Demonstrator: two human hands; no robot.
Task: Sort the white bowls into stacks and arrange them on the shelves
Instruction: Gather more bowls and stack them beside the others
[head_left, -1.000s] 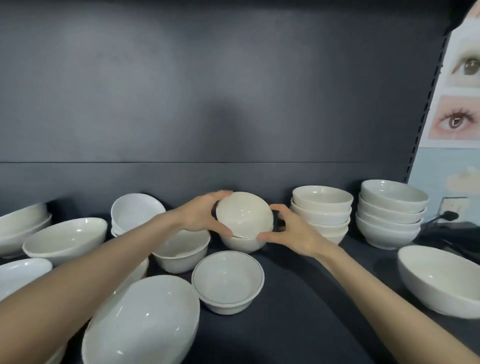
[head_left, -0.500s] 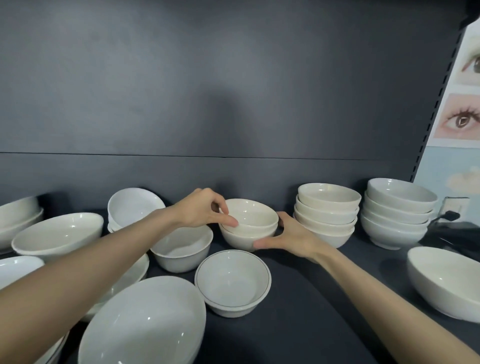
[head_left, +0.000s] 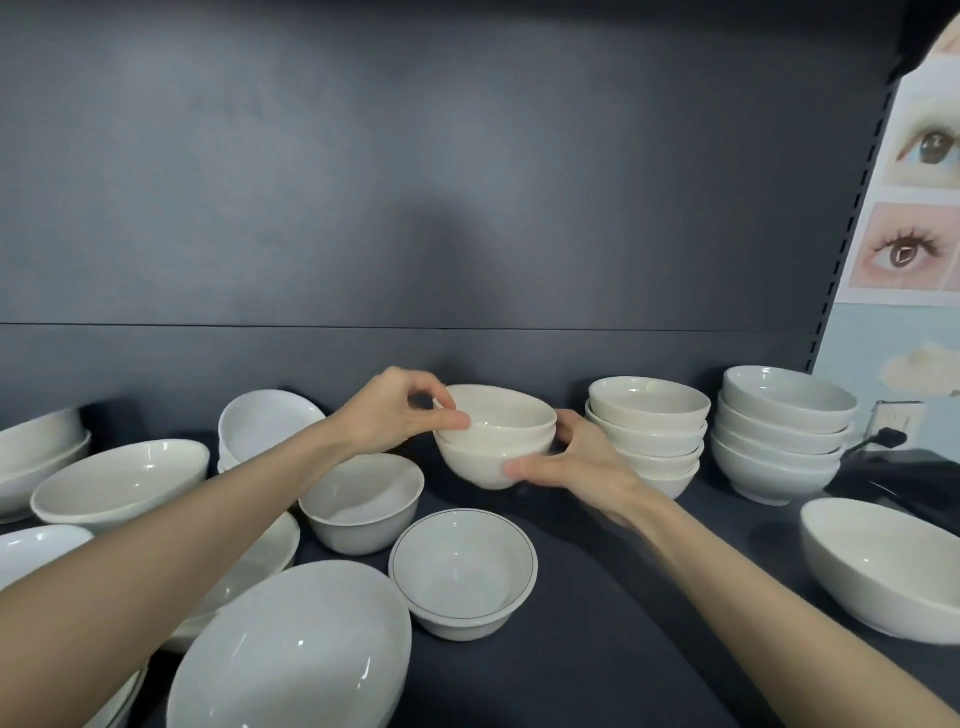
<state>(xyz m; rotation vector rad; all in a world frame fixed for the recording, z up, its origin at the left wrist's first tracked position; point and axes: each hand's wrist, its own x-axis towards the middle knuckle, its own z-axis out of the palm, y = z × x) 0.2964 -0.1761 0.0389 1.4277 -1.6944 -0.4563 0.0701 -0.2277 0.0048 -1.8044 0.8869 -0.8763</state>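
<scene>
Gripping two-bowl stack (head_left: 488, 460) — left hand (head_left: 389, 415) pinches rim, right hand (head_left: 582, 462) cups side.

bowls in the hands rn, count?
2, nested. The upper bowl has its rim pinched by the left hand. The lower bowl is gripped at its side by the right hand. No other shows between them.

Nothing readable here: no text, brand, label or number. The white bowls (head_left: 498, 457) show no stamps or marks on the sides facing me. The poster (head_left: 906, 249) at the right edge has only pictures of eyes, with no legible lettering.
</scene>
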